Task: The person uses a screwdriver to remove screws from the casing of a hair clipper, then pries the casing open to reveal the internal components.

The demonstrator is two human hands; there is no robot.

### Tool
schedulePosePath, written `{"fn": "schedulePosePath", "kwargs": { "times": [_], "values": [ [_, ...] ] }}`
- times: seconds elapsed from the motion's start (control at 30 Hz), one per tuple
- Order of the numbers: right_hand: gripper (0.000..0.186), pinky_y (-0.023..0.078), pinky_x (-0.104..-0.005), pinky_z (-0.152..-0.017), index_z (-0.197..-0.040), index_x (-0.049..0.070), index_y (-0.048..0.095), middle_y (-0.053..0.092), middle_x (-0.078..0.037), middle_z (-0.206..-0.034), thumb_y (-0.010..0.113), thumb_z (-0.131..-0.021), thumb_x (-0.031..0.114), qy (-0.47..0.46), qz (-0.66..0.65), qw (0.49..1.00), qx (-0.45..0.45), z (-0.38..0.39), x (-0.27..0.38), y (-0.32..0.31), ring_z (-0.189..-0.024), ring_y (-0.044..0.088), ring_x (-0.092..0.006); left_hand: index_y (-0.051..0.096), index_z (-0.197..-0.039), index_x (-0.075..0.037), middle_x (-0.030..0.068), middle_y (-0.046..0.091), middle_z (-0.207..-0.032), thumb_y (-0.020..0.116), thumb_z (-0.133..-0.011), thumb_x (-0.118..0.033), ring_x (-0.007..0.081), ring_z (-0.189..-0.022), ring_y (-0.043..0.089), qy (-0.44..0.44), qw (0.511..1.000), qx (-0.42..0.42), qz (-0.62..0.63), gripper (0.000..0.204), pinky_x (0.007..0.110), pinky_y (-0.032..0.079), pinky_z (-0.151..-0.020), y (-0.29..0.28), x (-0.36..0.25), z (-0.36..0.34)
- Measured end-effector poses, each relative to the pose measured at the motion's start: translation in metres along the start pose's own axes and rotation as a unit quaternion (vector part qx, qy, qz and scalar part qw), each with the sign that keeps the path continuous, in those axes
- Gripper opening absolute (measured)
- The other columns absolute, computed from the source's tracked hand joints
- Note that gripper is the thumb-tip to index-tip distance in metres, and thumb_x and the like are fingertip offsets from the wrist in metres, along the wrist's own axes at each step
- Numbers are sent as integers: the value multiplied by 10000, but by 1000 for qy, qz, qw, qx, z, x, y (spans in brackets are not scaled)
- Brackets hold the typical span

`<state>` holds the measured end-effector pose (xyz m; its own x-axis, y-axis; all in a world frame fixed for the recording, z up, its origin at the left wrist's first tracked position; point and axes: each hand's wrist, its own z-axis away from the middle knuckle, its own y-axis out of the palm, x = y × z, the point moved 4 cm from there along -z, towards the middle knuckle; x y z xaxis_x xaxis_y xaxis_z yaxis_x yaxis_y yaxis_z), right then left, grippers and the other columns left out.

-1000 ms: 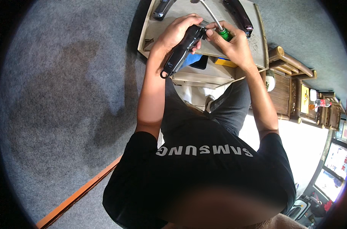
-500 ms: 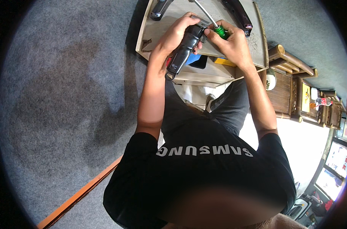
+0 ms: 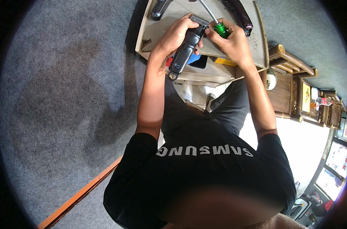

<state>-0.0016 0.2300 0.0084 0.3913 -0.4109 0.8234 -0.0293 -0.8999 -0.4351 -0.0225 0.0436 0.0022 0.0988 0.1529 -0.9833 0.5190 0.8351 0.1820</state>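
Observation:
Black hair clippers (image 3: pixel 184 51) lie tilted in my left hand (image 3: pixel 175 39), with the metal blade end pointing away from me and the hanging loop toward me. My left fingers wrap around the blade end from the left side. My right hand (image 3: pixel 236 45) is closed on the green handle of a screwdriver (image 3: pixel 220 29), its metal shaft slanting up and to the left. The right thumb and fingertips come up against the right edge of the clippers' blade; whether they pinch a small part there is hidden.
Two more dark clippers lie on the wooden worktable, one at the far left (image 3: pixel 160 9), one at the right (image 3: pixel 240 17). A lower shelf (image 3: pixel 204 74) holds a dark flat object (image 3: pixel 199 62) and a yellow box (image 3: pixel 224 61). Bamboo furniture (image 3: pixel 280 91) stands to the right.
The clippers have turned slightly in my left hand, so the blade's face shows more and the loop end sits a little further right. The screwdriver has shifted slightly right.

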Motion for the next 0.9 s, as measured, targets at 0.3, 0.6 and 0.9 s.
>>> {"fn": "schedulePosePath", "kwargs": {
  "times": [0.3, 0.6, 0.9],
  "values": [
    [328, 535, -327, -717, -1047, 5, 745, 743, -108, -812, 806, -910, 297, 0, -8, 1000, -20, 2, 1, 0, -734, 643, -113, 551, -1120, -44, 148, 681, -783, 465, -1026, -287, 204, -576, 671, -8, 1000, -10, 6, 274, 346, 604, -549, 0, -3, 3],
    [306, 496, -319, -647, -985, 1, 740, 676, -72, -723, 791, -939, 299, 13, -20, 1000, -5, 2, 3, -1, -688, 562, -87, 536, -1115, -42, 118, 640, -891, 478, -1021, -275, 203, -662, 705, 2, 1000, -7, 20, 258, 354, 617, -554, -1, -3, 3],
    [282, 494, -315, -640, -982, 4, 752, 685, -66, -727, 794, -925, 276, 56, -19, 998, 10, 2, 1, -2, -682, 561, -80, 517, -1096, -57, 119, 632, -917, 497, -1016, -243, 204, -680, 716, 17, 999, -38, 13, 204, 364, 621, -544, 3, -2, 4]
  ]
}}
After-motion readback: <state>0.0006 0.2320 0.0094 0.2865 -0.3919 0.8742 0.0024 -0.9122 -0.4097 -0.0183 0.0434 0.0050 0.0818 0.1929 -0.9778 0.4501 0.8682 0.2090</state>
